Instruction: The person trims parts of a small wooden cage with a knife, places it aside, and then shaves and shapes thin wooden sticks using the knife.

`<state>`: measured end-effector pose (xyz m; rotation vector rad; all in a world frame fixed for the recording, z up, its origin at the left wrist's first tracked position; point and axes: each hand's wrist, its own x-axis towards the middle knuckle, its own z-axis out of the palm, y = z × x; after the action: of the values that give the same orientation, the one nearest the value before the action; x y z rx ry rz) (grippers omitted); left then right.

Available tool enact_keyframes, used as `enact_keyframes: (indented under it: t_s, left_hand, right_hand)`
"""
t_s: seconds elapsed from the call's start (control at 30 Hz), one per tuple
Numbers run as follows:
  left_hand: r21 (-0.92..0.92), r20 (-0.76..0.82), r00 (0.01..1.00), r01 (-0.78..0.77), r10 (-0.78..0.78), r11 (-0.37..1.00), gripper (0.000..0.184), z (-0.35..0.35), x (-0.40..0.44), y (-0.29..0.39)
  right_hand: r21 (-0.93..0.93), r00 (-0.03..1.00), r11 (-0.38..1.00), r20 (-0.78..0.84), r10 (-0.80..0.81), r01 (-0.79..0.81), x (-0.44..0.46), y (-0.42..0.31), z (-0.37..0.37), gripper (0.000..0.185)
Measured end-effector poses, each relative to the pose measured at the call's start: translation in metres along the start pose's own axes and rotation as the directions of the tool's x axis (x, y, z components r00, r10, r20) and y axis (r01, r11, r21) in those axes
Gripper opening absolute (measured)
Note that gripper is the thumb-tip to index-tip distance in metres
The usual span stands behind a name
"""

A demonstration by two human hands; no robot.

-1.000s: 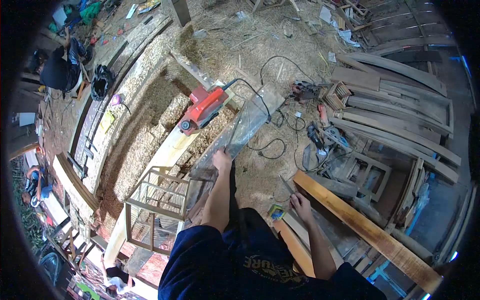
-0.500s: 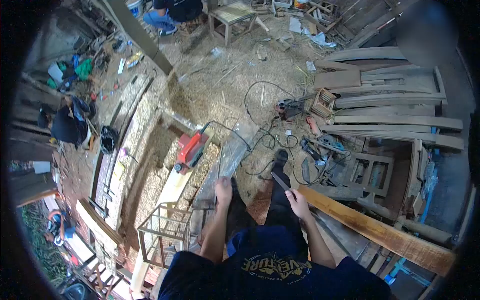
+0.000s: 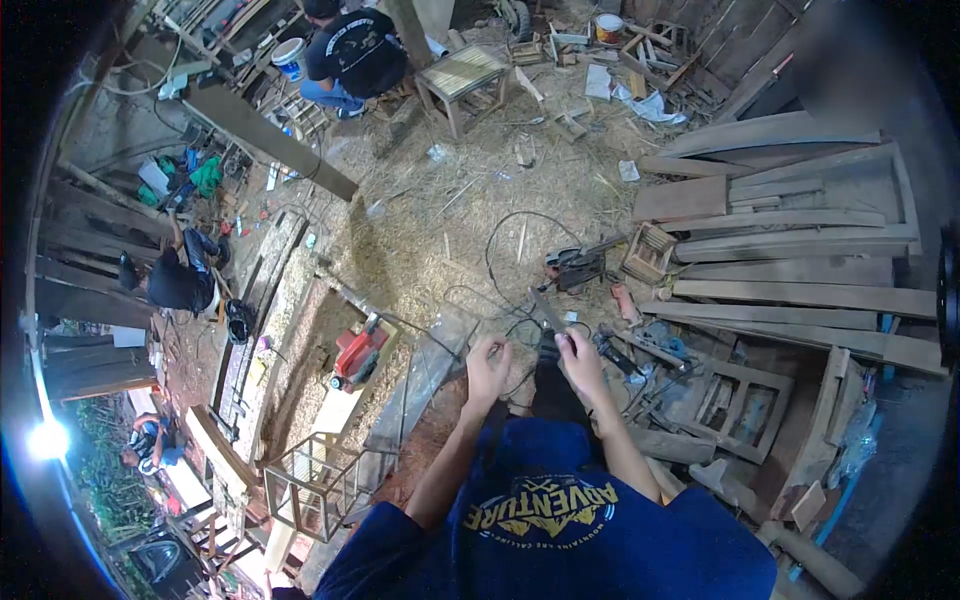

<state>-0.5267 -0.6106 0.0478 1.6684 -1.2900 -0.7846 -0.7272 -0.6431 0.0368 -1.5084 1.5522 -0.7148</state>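
Note:
My right hand (image 3: 581, 364) is closed around the lower end of a flat, narrow grey blade-like tool (image 3: 546, 309), which points up and to the left, away from my body. Whether it is a file or a knife, I cannot tell. Beside it, a short gap to the left, my left hand (image 3: 487, 369) has its fingers curled together; what they hold, if anything, is hidden. Both hands are in front of my blue shirt, above the floor. A red electric planer (image 3: 358, 352) rests on a pale board (image 3: 340, 408) to the left.
A slatted wooden frame (image 3: 312, 488) stands at lower left. Cables (image 3: 490, 262) and power tools (image 3: 575, 266) lie ahead on the shavings. Long curved timbers (image 3: 800, 290) are stacked at right. One person (image 3: 355, 50) crouches near a stool (image 3: 462, 75); another (image 3: 182, 278) sits at left.
Both hands have moved up and closer together, the tool with my right hand. The view has shifted, and the long orange-brown plank beside my right arm no longer shows.

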Motion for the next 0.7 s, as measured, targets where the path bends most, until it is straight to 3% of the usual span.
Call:
enact_keyframes:
  t_s: [0.03, 0.1, 0.3, 0.4, 0.53, 0.7]
  left_hand:
    - [0.027, 0.034, 0.999, -0.017, 0.016, 1.000, 0.008, 0.006, 0.009, 0.011]
    - [0.018, 0.050, 0.998, -0.038, 0.037, 0.999, 0.007, 0.017, 0.028, 0.028]
    - [-0.220, 0.171, 0.964, 0.237, -0.202, 0.946, 0.015, 0.040, 0.072, 0.022]
    - [-0.333, 0.202, 0.951, 0.292, -0.235, 0.896, 0.023, 0.043, 0.095, 0.014]
    - [-0.438, 0.224, 0.924, 0.379, -0.309, 0.815, 0.027, 0.058, 0.129, 0.003]
    - [-0.458, 0.306, 0.891, 0.446, -0.335, 0.769, 0.028, 0.075, 0.204, -0.028]
  right_hand:
    - [0.072, 1.000, 0.997, 0.015, 0.005, -0.006, 0.007, 0.005, -0.019, 0.040]
    - [-0.023, 0.997, 0.999, -0.071, 0.027, -0.028, 0.015, 0.032, -0.042, 0.040]
    - [-0.002, 0.969, 0.976, -0.117, 0.216, -0.218, 0.056, 0.072, -0.085, 0.039]
    - [0.122, 0.969, 0.983, -0.191, 0.158, -0.136, 0.083, 0.060, -0.081, 0.036]
    - [0.214, 0.987, 0.976, -0.147, 0.071, -0.038, 0.122, 0.037, -0.075, 0.036]
    - [0.322, 0.986, 0.939, -0.072, 0.151, -0.120, 0.189, 0.037, -0.061, 0.027]
